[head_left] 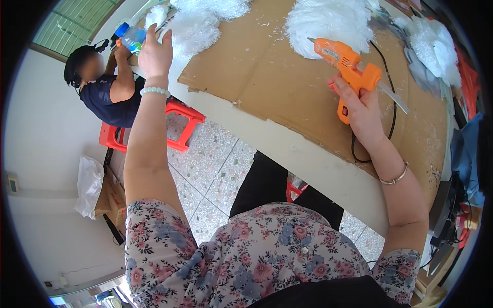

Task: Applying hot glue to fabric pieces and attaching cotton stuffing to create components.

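Note:
My right hand [365, 115] is wrapped round the handle of an orange hot glue gun [345, 64]. The gun's nozzle points to the upper left, and a translucent glue stick [394, 98] sticks out of its back end. A black cord [393, 84] runs near it over the cardboard. At the upper left my left hand [155, 57] is raised, thumb and a finger apart, with nothing visible in it. Just left of it is a clear plastic bottle [134, 37] with a blue cap, partly behind the hand; I cannot tell whether they touch.
Brown cardboard [257, 77] covers the white table [313, 156]. White shredded plastic fibre [328, 23] lies in heaps along the far side, another heap [434, 49] at the right. A person [110, 95] sits on the left, near a red stool [186, 123]. Cartons [110, 192] stand by the wall.

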`<state>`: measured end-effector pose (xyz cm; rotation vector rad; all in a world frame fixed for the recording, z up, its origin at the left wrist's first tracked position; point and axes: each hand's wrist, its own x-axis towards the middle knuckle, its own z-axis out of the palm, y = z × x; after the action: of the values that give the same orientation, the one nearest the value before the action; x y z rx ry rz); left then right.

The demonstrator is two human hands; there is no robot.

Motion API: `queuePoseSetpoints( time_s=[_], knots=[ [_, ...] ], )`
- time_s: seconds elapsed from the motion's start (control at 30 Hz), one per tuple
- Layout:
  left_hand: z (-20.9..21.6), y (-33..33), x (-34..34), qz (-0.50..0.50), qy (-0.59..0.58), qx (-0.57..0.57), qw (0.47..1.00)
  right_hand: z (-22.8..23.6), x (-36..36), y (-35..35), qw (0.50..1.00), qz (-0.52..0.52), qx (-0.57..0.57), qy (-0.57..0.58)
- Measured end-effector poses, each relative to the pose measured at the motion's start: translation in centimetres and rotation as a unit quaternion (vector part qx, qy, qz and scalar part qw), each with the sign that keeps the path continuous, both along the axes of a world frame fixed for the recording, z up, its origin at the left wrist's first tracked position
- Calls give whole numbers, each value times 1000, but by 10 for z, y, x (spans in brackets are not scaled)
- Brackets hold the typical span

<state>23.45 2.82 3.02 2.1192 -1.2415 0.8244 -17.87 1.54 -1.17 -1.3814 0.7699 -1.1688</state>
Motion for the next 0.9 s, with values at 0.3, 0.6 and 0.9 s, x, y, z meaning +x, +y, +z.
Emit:
queuePoseSetpoints(
  time_s=[0.3,0.6,0.9],
  knots=[
    [-32,6,4,-90,283,-215,930,16,-7,13,883,120,-270,366],
    [-59,31,-162,-439,625,-168,623,15,-89,3,739,74,-486,462],
    [-45,64,-270,-483,806,-93,328,32,-134,14,734,29,-388,557]
  ],
)
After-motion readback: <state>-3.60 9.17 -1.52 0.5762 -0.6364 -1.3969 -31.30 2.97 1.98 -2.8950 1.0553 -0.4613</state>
